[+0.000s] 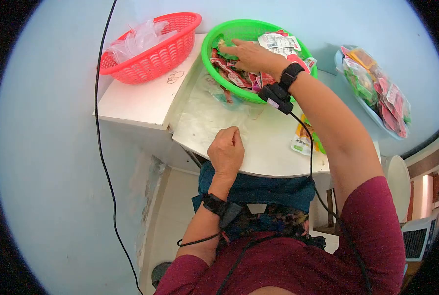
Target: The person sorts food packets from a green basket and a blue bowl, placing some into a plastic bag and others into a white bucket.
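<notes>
My right hand (251, 55) reaches into a green plastic basket (210, 66) filled with small sealed food packets (232, 73). Its fingers are stretched out over the packets, the tips at a green packet (220, 45) by the basket's left side. I see no packet gripped in them. Closed into a fist, my left hand (227, 151) rests by the front edge of the white table (273, 160). Whatever it may hold is hidden. Just beyond it lies a clear plastic bag (207, 110), flat on the table.
On a white cabinet (136, 101) at the left stands a red basket (153, 61) with clear plastic bags (143, 39). A light-blue tray (359, 101) of packets sits at the right. A yellow packet (300, 140) lies under my right forearm. Black cables hang from both wrists.
</notes>
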Action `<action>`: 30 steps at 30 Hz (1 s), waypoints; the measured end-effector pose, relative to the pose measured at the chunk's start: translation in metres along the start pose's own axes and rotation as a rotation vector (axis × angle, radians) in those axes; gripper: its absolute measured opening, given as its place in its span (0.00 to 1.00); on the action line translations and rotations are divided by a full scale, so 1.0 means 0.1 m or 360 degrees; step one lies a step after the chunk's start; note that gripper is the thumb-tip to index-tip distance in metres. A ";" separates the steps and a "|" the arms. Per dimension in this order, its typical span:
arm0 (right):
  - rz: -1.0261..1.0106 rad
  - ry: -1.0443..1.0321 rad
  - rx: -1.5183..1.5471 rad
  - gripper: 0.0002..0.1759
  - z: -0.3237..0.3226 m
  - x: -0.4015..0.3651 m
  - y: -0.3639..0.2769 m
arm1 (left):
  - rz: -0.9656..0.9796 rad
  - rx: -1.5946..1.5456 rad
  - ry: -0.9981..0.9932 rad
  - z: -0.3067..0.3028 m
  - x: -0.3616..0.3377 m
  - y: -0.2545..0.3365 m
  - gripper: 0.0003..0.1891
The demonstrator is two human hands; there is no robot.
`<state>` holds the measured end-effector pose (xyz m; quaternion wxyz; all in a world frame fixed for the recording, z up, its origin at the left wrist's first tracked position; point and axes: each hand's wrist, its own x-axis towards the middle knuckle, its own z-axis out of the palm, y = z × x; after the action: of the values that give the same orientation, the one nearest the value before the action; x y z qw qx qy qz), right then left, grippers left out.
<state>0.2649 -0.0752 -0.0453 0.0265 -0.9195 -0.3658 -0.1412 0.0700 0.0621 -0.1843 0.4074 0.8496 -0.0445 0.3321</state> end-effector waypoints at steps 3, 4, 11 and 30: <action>0.0066 0.0009 -0.0045 0.36 0.11 0.12 0.02 | -0.0026 0.0001 -0.0024 -0.03 0.01 0.03 0.04; 0.0079 0.0025 -0.0071 0.36 0.16 0.15 0.05 | -0.0037 -0.0003 -0.0042 -0.04 0.01 0.04 0.04; 0.0213 0.0024 -0.0100 0.33 0.23 0.19 0.08 | -0.0020 0.0037 -0.0051 -0.02 0.00 0.01 0.04; 0.0824 0.1236 0.0567 0.18 0.09 0.06 0.61 | 0.0040 0.0034 0.0018 -0.01 0.01 0.00 0.03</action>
<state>0.3125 -0.1142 -0.0491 0.3517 -0.8409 -0.1070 -0.3972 0.0703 0.0631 -0.1837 0.3943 0.8513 -0.0494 0.3426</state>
